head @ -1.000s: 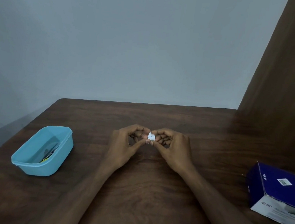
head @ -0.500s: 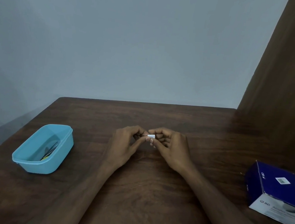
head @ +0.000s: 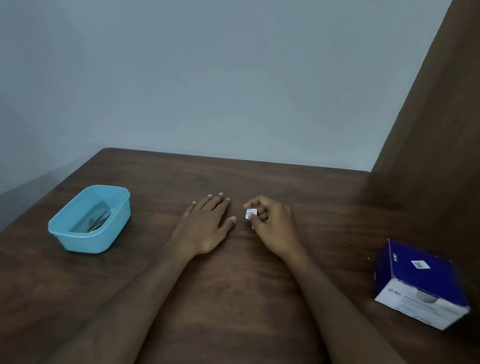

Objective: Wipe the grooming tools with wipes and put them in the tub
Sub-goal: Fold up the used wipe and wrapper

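- Since half a second earlier, the two hands had separated: the left hand (head: pixel 204 225) had let go of the small white packet (head: pixel 251 213) and come down flat on the table (head: pixel 239 312), while the right hand (head: pixel 270 225) had kept the packet alone.
- Left hand lay palm down with straight, lightly spread fingers, holding nothing; it seemed to be parked there because the folding or tearing no longer needed it.
- Right hand's fingers were curled, pinching the packet between thumb and forefinger at its nine o'clock side, printed face toward the camera. Whether the packet was a sealed wipe or only an empty wrapper could not be told.
- Blue tub (head: pixel 90 221) stood well apart at nine o'clock from the hands, near the table's left edge, with thin dark tools (head: pixel 99 221) already lying inside; their number was too blurred to count.
- No loose grooming tool showed on the table, so most of the task was probably done, and the packet was likely leftover rubbish rather than a fresh wipe.
- Dark blue box (head: pixel 418 281) sat at three o'clock, tilted, near the right edge, within easy reach of the right hand, likely the source of the wipes.
- Next move would probably call for setting the packet aside.
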Motion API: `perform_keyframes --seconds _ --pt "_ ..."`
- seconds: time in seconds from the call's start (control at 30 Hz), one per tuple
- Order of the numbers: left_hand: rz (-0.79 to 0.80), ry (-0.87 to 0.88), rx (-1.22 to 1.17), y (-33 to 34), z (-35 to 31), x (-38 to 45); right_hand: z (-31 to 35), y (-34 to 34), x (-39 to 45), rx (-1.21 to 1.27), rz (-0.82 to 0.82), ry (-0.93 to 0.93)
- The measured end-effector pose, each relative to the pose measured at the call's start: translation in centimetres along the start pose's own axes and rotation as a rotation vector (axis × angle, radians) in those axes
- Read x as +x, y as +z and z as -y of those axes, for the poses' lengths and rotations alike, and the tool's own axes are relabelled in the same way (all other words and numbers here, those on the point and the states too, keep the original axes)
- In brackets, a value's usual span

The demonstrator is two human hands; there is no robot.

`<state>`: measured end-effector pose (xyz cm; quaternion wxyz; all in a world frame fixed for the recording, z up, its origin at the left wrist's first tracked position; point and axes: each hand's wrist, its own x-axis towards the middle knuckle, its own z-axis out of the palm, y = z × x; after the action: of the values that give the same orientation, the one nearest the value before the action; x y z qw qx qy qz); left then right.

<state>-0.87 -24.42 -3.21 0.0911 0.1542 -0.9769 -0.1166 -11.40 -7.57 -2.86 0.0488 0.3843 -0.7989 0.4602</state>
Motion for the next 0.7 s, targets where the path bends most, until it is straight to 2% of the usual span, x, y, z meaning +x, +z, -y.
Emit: perform_keyframes --seconds 0.13,0.23,0.3,0.43,0.7 --pt "-0.027 -0.013 -0.029 -0.1 -0.2 -0.1 1.5 0.2 -0.7 -0.159 -0.019 -0.157" --pt "-0.112 -0.035 0.016 -0.4 -0.8 -1.2 2.7 0.5 -1.8 -0.297 -0.005 -0.221" --pt "-0.140 -0.064 0.063 -0.8 -1.4 -2.6 3.6 0.4 -3.5 -0.397 0.033 -0.204" --pt "-0.049 -0.085 0.101 -1.1 -3.5 -5.8 5.4 -0.9 -8.4 -0.458 0.000 -0.124" --pt "-0.022 -0.063 0.021 0.1 -8.9 -13.7 7.7 -6.3 -18.4 -0.612 0.008 -0.028"
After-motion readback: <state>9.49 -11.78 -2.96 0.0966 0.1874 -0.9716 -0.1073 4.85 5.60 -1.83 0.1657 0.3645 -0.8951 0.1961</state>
